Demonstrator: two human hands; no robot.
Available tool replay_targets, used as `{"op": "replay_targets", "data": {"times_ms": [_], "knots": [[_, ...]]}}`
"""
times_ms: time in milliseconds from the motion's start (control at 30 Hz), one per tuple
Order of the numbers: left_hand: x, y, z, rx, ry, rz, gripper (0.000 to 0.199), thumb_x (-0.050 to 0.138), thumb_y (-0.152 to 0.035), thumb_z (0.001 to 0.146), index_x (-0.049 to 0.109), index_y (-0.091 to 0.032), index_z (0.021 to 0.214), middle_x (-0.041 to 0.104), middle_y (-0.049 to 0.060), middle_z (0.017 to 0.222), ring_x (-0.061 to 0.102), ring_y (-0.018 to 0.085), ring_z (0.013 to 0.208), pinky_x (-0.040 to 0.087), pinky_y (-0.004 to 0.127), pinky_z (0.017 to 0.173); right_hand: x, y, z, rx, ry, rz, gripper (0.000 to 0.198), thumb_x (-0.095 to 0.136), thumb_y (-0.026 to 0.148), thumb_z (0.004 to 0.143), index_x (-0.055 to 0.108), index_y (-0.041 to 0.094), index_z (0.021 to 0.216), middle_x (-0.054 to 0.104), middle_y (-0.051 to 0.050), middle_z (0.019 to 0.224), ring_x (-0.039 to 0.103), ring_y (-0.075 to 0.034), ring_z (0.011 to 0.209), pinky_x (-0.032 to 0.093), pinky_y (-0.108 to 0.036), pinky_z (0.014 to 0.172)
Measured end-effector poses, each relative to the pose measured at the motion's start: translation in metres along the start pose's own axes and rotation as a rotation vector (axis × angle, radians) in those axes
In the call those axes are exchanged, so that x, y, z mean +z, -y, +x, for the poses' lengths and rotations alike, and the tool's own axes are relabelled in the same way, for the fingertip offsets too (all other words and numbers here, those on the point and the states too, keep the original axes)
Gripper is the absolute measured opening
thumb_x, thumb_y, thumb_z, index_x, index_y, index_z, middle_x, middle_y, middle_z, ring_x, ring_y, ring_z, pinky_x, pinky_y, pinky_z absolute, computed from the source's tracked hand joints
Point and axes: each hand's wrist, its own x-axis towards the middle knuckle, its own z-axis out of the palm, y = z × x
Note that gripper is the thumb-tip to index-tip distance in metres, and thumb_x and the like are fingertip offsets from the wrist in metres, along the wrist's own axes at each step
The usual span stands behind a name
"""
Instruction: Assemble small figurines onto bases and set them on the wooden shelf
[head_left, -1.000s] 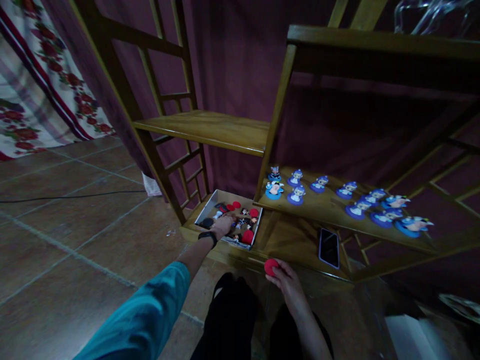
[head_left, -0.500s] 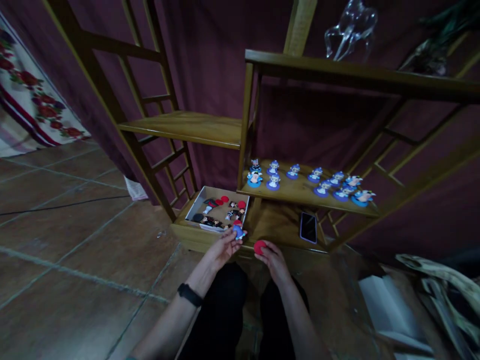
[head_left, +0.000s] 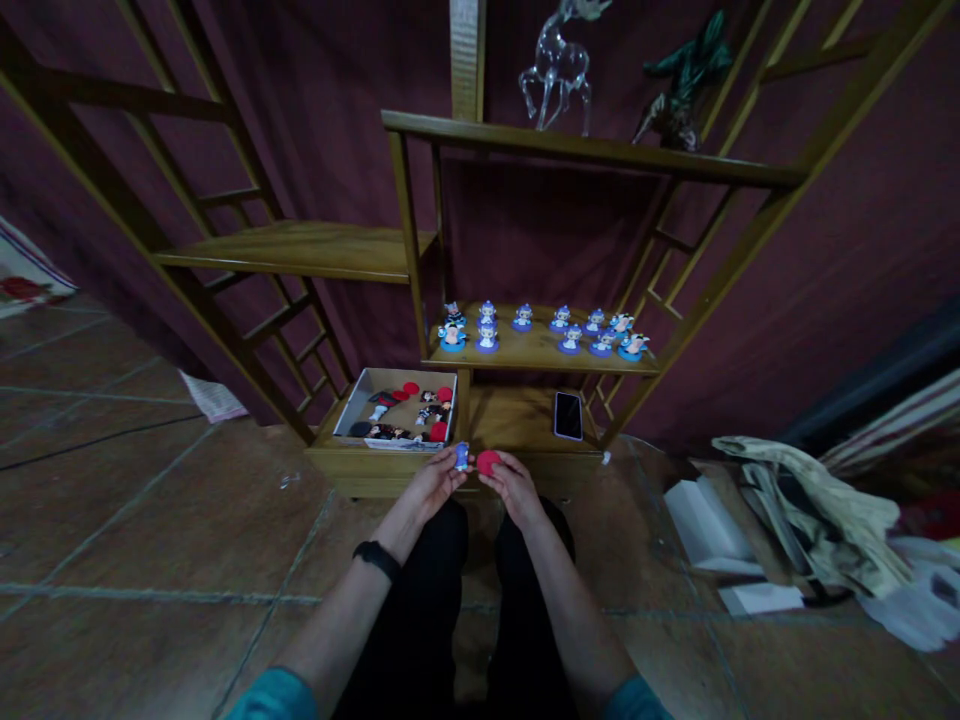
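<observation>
My left hand (head_left: pixel 433 487) pinches a small blue-purple figurine (head_left: pixel 461 457) between thumb and fingers. Close beside it, my right hand (head_left: pixel 517 487) grips a round red base (head_left: pixel 487 462). Figurine and base are nearly side by side; whether they touch I cannot tell. Behind my left hand stands a shallow cardboard box (head_left: pixel 346 408) holding several loose figurines and red and dark discs. On the shelf (head_left: pixel 525 347) above, several small figurines (head_left: pixel 523 318) stand upright on purple and blue bases.
A phone (head_left: pixel 568 415) lies on the lower board. A clear glass deer (head_left: pixel 556 75) and a dark green statue (head_left: pixel 688 85) stand on the top shelf. White boxes (head_left: pixel 709 525) and a beige cloth bag (head_left: pixel 817 500) are on the floor at right.
My hands have come closer together, and the figurine has turned more upright in my left fingers. The view has swung to the right, showing more of the statue and floor items.
</observation>
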Motion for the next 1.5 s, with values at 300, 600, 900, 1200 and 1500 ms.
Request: {"op": "replay_targets", "data": {"times_ms": [300,600,900,1200,1500], "knots": [[-0.001,0.005,0.004,0.02,-0.023,-0.067,0.022,0.059,-0.005,0.074,0.06,-0.013,0.095,0.065,0.007,0.085,0.063,0.013,0.075,0.051,0.022,0.065,-0.004,-0.006,0.009,0.005,-0.027,-0.002,0.03,0.071,0.026,0.057,0.062,0.018,0.085,0.068,-0.004,0.091,0.063,-0.019,0.085,0.051,-0.039,0.081],[0.001,0.008,0.015,0.014,-0.168,-0.105,0.021,0.059,-0.003,0.073,0.061,-0.014,0.091,0.062,0.002,0.071,0.057,0.006,0.056,0.045,0.015,0.05,-0.008,-0.008,0.012,0.001,-0.011,0.003,0.028,0.071,0.025,0.059,0.061,0.018,0.084,0.068,-0.004,0.091,0.063,-0.021,0.087,0.051,-0.042,0.083],[0.004,0.012,0.016,0.137,-0.167,0.061,0.021,0.063,-0.025,0.074,0.06,-0.017,0.094,0.063,0.009,0.108,0.06,0.014,0.085,0.044,0.023,0.066,-0.008,-0.013,0.015,0.042,-0.017,-0.018,0.028,0.071,0.027,0.059,0.061,0.018,0.084,0.069,-0.005,0.089,0.065,-0.02,0.083,0.051,-0.043,0.082],[0.003,0.022,0.021,0.246,-0.173,0.073,0.028,0.07,-0.02,0.065,0.065,-0.014,0.091,0.065,0.005,0.087,0.056,0.011,0.069,0.039,0.021,0.06,-0.003,-0.02,0.016,0.085,0.021,-0.067,0.027,0.071,0.028,0.059,0.061,0.017,0.082,0.07,-0.005,0.085,0.066,-0.02,0.081,0.052,-0.042,0.081],[0.005,0.024,0.022,0.319,-0.174,0.2,0.028,0.066,-0.015,0.066,0.064,-0.014,0.094,0.066,0.004,0.082,0.058,0.013,0.076,0.042,0.024,0.073,0.002,-0.021,0.014,0.079,0.001,-0.041,0.026,0.071,0.026,0.06,0.062,0.016,0.082,0.07,-0.004,0.079,0.066,-0.02,0.076,0.052,-0.043,0.08]]}}
